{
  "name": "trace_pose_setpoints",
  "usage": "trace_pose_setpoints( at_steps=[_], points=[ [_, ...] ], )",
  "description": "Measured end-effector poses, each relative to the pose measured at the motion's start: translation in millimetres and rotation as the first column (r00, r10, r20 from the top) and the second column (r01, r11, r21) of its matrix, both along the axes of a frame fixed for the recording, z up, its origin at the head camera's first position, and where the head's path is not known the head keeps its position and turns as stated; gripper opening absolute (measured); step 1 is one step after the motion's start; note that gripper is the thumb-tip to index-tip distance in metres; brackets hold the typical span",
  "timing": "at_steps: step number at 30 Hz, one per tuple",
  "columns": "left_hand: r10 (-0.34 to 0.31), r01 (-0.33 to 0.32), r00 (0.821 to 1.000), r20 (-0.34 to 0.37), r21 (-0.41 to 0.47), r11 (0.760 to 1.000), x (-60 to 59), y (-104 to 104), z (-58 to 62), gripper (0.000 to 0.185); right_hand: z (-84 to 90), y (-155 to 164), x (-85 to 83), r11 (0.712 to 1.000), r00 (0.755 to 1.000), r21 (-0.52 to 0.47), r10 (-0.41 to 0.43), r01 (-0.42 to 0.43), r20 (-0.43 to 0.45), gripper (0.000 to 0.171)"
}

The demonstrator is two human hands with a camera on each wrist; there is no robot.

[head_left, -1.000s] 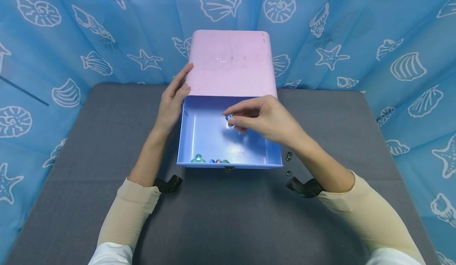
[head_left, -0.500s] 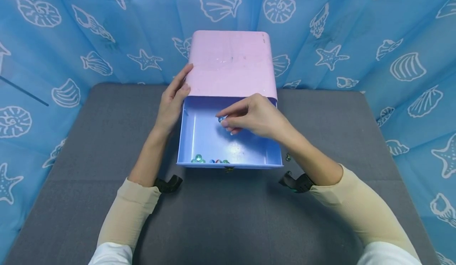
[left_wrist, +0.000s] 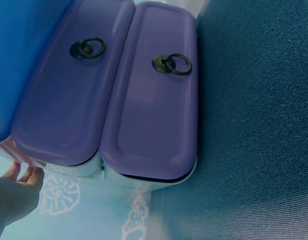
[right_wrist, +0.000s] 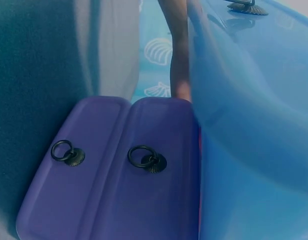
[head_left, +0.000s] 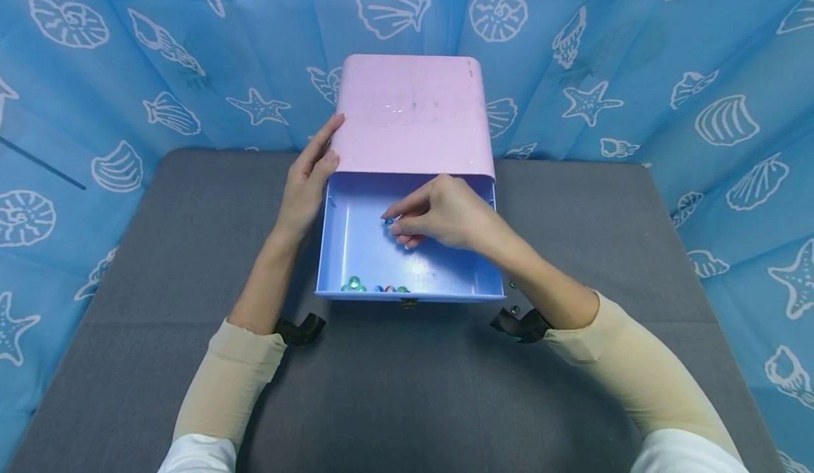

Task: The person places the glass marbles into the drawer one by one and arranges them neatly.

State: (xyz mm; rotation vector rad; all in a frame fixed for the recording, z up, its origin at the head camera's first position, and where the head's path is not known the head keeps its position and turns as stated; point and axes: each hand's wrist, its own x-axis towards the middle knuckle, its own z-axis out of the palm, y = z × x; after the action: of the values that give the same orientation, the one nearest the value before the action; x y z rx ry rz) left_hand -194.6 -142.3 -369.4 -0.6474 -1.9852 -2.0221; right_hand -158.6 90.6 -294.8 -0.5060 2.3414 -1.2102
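Note:
A pink drawer cabinet (head_left: pixel 413 114) stands at the table's far side with its blue top drawer (head_left: pixel 356 236) pulled out. My left hand (head_left: pixel 305 187) rests against the cabinet's left side, fingers extended; its fingertips also show in the left wrist view. Over the drawer, my right hand (head_left: pixel 445 213) pinches a blue glass marble (head_left: pixel 390 223) between thumb and forefinger, the lower fingers curled beneath. Several marbles lie along the drawer's front wall: a green cluster (head_left: pixel 354 283) at the left, and blue, red and green ones (head_left: pixel 390 288) near the middle.
Two small marbles (head_left: pixel 514 310) lie on the grey table (head_left: pixel 407 388) right of the drawer, partly beside my right wrist. Below the drawer, two purple drawer fronts (left_wrist: pixel 149 100) with ring pulls are closed. A blue shell-patterned curtain (head_left: pixel 254 42) hangs behind.
My right hand has moved left, then slightly down toward the drawer floor, still pinching the blue marble. My left hand and the cabinet have stayed in place.

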Motion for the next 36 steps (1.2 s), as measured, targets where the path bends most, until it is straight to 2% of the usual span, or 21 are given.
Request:
trace_pose_setpoints(
  at_steps=[18, 27, 36],
  points=[
    [0.004, -0.004, 1.0, 0.021, -0.023, 1.0, 1.6, -1.1, -0.2, 0.053, -1.3, 0.4, 0.5, 1.0, 1.0, 0.019, 0.025, -0.025, -0.003, 0.018],
    [-0.002, 0.002, 1.0, 0.024, -0.014, 1.0, 2.8, -0.7, -0.3, 0.053, 2.9, 2.8, 5.1, 0.996, 1.0, -0.091, 0.004, -0.002, 0.017, 0.017],
    [-0.002, 0.002, 1.0, 0.024, -0.015, 1.0, 2.7, -0.2, 0.4, 0.054, 11.1, 14.1, 15.8, 0.98, 1.0, -0.196, 0.003, -0.008, -0.029, 0.02]
  ],
)
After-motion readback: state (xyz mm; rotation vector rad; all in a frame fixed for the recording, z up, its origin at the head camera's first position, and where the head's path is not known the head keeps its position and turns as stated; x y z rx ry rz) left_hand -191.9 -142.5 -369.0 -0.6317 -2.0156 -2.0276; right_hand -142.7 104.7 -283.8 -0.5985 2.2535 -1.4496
